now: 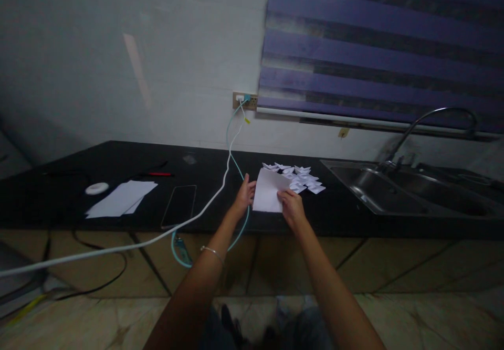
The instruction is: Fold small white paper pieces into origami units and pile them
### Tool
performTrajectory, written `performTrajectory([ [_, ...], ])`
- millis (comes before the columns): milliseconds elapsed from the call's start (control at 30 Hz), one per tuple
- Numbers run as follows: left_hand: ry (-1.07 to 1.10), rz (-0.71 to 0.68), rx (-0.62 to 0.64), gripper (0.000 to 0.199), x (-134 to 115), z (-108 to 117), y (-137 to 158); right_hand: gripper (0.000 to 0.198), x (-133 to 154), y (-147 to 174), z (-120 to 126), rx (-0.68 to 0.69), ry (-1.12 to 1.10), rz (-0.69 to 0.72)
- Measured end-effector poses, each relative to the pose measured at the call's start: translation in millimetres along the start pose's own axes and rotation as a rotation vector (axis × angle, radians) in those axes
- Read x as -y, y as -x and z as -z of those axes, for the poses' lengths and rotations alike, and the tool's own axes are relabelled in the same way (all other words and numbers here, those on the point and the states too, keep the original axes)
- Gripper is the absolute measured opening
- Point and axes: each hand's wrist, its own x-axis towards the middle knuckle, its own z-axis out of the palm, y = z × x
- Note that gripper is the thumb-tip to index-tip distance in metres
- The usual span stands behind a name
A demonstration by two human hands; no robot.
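A white sheet of paper [269,191] is held up over the dark counter, tilted toward me. My right hand [292,205] grips its right edge, with the thumb on the near face and the other fingers mostly hidden behind. Beside the left edge is my left hand [244,198], open with its thumb raised and fingers apart; whether the fingertips touch the sheet I cannot tell. Several folded white paper boats [301,178] stand grouped just behind and to the right of the sheet, which partly covers them.
A stack of white paper [122,199], a round white object [96,188], a red pen [159,174] and a phone [179,207] lie on the left. A white cable [214,199] crosses from the wall socket [244,101]. The sink [366,182] is at right.
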Motion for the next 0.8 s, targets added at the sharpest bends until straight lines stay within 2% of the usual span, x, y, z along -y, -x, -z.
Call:
performTrajectory([
  [100, -0.029, -0.036, 0.029, 0.080, 0.5, 0.6, -0.6, 0.012, 1.0, 2.3, 0.3, 0.029, 0.112, 0.062],
  [200, -0.195, -0.133, 0.076, 0.065, -2.4, -2.0, 9.4, 0.015, 3.4, 5.5, 0.1, 0.113, 0.192, 0.161],
  [400, -0.302, -0.154, 0.236, 0.049, -14.3, -5.3, 20.9, 0.015, 7.4, 8.8, -0.9, 0.204, 0.266, 0.292],
  [467, -0.334, -0.111, 0.310, 0.041, -15.7, -3.8, 15.0, 0.024, 7.7, 9.0, -1.7, 0.215, 0.297, 0.312],
  [567, -0.394, 0.035, 0.379, 0.041, -15.6, -0.9, 4.4, 0.040, 7.5, 9.2, -3.6, 0.231, 0.301, 0.318],
  [700, -0.455, 0.088, 0.425, 0.042, -18.0, 2.2, 3.3, 0.050, 6.8, 8.5, -5.1, 0.214, 0.266, 0.271],
  [800, -0.430, 0.116, 0.440, 0.044, -22.8, 4.6, 12.6, 0.051, 5.5, 6.2, -4.1, 0.141, 0.227, 0.252],
])
